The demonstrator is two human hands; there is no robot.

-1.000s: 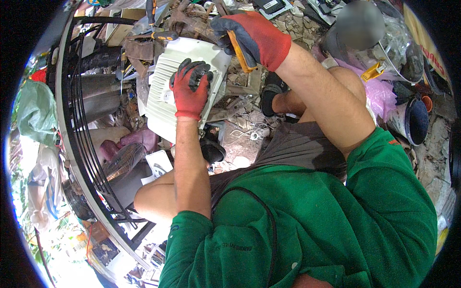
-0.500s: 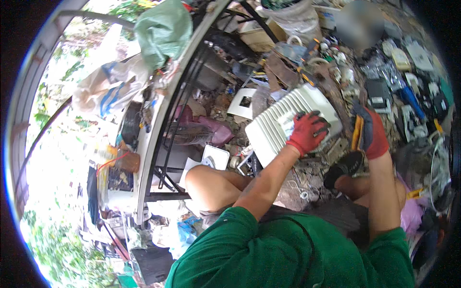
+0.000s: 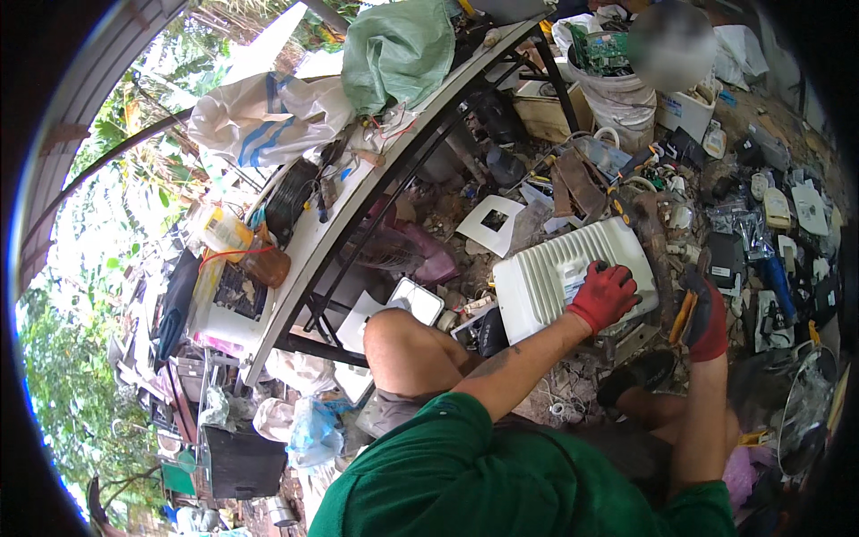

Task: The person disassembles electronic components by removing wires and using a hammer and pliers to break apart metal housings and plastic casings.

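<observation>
Right of centre: left hand (image 3: 607,300), fingers spread, on white case (image 3: 557,276). Farther right: right hand (image 3: 705,315) grasping yellow tool (image 3: 683,317).

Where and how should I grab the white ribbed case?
Probably by its left and right ends, a hand at each, coming from the sides: the case lies ribbed side up and looks too broad for one hand. The left hand rests on its top; the right hand holds an orange tool.
</observation>
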